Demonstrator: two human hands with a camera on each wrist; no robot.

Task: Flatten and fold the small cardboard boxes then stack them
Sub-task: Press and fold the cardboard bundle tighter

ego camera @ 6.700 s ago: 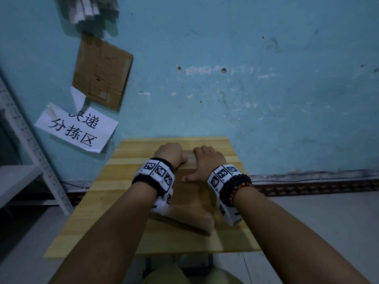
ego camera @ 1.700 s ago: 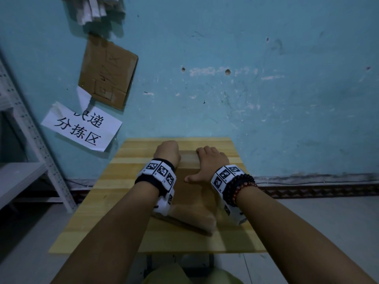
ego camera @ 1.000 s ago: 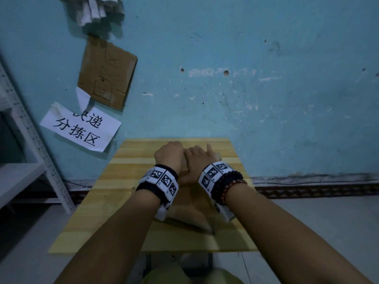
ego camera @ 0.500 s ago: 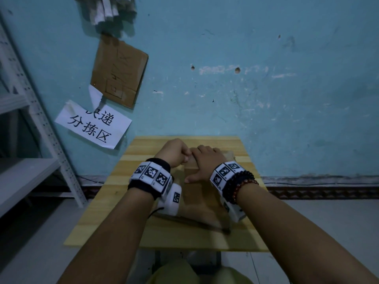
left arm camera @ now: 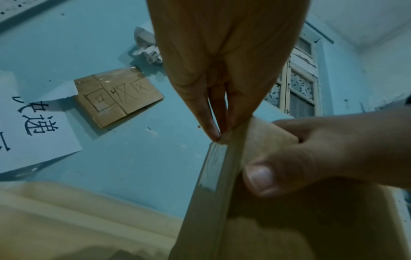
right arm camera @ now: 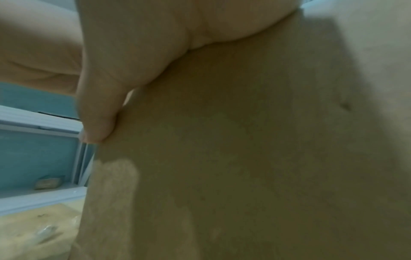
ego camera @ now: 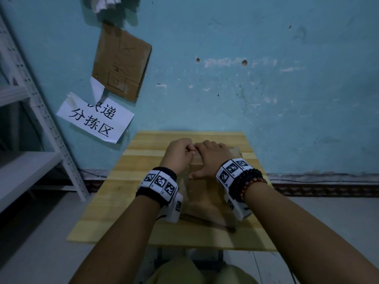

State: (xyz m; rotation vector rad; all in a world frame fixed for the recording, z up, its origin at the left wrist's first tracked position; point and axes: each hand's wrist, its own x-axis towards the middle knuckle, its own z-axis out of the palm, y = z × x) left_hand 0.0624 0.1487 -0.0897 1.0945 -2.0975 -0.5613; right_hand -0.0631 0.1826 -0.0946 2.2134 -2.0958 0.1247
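Note:
A brown cardboard box [ego camera: 203,193] lies on the wooden table [ego camera: 127,201], and both hands meet at its far end. My left hand [ego camera: 180,154] is curled. In the left wrist view its fingertips [left arm camera: 219,136] pinch the far end of the box's shiny taped edge [left arm camera: 209,176]. My right hand [ego camera: 211,158] lies flat on top of the box, with its thumb [left arm camera: 260,177] against the box's left edge. In the right wrist view the palm and thumb [right arm camera: 98,123] press on bare cardboard [right arm camera: 244,158]. Both hands hide the box's far end.
The table stands against a blue wall. A cardboard sign [ego camera: 121,62] and a white paper sign [ego camera: 95,117] hang on the wall at the upper left. A white metal shelf [ego camera: 30,171] stands to the left. Grey floor lies on both sides.
The hands have drawn together at the box's far end. The left hand went from resting as a fist on the box to pinching its taped edge. My head has shifted, so the table sits further right.

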